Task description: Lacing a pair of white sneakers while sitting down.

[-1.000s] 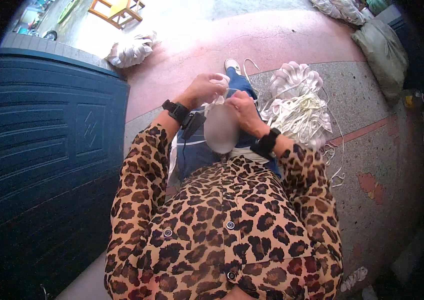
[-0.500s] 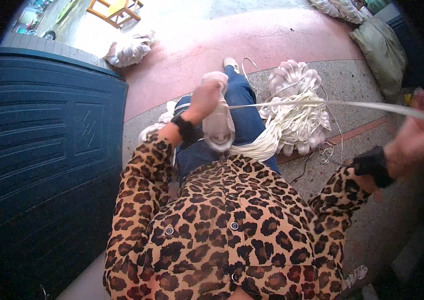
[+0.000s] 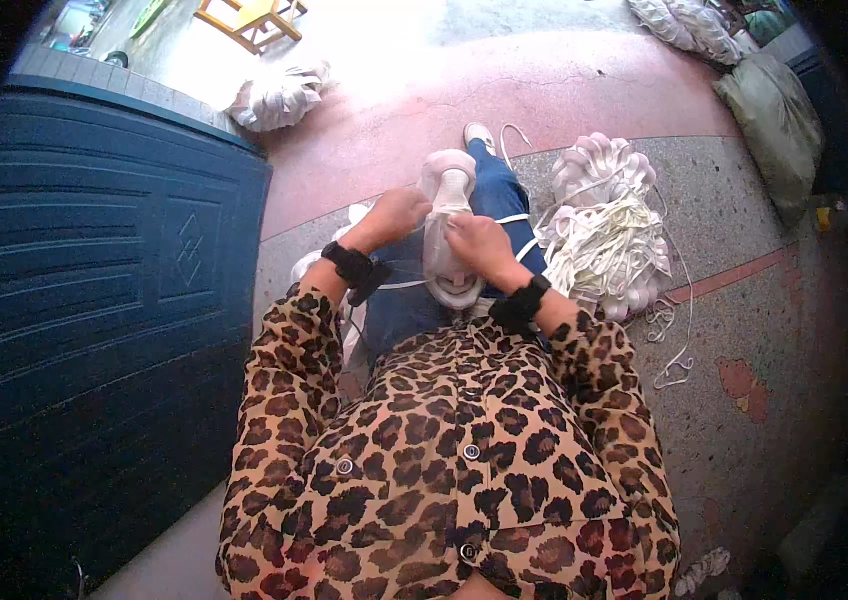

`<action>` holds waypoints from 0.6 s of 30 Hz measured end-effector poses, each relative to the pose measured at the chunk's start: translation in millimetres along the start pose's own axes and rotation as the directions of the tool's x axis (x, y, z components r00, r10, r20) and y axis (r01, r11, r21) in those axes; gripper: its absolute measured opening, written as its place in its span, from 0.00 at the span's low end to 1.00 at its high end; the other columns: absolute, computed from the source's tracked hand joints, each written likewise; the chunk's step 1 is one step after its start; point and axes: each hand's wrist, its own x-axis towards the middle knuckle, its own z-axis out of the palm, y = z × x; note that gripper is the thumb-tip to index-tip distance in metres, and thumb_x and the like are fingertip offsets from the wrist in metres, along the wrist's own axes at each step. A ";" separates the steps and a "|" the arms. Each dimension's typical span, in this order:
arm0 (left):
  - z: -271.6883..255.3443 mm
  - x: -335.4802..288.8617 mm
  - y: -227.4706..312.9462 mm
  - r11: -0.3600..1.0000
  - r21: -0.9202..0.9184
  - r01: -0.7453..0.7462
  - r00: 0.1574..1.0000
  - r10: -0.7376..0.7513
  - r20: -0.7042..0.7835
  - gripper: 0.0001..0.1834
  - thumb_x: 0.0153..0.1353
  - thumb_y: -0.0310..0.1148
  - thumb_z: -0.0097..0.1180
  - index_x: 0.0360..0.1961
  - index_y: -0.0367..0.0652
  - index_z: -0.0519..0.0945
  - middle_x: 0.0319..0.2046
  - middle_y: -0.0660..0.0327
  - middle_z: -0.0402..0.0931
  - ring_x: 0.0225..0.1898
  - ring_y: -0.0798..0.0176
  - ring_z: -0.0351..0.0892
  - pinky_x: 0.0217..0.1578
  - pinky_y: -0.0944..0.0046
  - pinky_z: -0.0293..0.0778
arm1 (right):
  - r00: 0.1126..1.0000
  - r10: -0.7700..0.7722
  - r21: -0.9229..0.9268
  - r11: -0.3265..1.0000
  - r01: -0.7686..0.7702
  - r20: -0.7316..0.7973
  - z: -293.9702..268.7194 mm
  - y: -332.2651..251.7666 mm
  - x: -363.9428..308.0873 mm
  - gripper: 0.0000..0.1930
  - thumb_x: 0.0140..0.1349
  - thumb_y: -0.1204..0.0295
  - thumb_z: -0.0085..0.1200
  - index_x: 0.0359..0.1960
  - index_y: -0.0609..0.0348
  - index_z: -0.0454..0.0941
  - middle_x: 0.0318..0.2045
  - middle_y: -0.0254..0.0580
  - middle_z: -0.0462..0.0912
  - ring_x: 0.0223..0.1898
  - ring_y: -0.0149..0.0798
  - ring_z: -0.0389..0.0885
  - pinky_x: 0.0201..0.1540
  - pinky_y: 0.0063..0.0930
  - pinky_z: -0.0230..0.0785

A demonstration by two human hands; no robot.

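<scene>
A pale shoe upper (image 3: pixel 452 180) lies lengthwise over my lap, its rounded toe away from me and its heel opening close to my body. White shoelace (image 3: pixel 514 218) crosses its throat and trails off to both sides. My left hand (image 3: pixel 399 215) is closed in a pinch at the upper's left edge, by the lace. From the other side, my right hand (image 3: pixel 481 245) rests over the upper with its fingers pinched at the lacing. The fingertips of both hands partly hide the lace ends and eyelets.
To the right, a bundle of pale shoe uppers (image 3: pixel 599 170) lies under a heap of white laces (image 3: pixel 609 245). More uppers lie left of my legs. A dark blue door panel (image 3: pixel 114 250) stands at left; a white bundle (image 3: pixel 282 95), yellow stool (image 3: pixel 254 22) and sack (image 3: pixel 774 130) lie beyond.
My right hand has come back from far right, where it held the lace stretched taut, to the upper. The lace now hangs slack, and my left hand has moved slightly off the upper's middle.
</scene>
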 end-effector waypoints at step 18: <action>16.8 -20.8 18.0 0.938 0.168 0.304 0.936 -0.261 -0.238 0.10 0.64 0.32 0.46 0.36 0.34 0.75 0.36 0.38 0.80 0.40 0.36 0.81 0.41 0.39 0.76 | 0.989 -0.128 0.973 0.208 0.096 -0.070 -319.3 -42.2 -39.5 0.07 0.70 0.69 0.40 0.35 0.56 0.70 0.27 0.42 0.71 0.28 0.37 0.71 0.31 0.29 0.64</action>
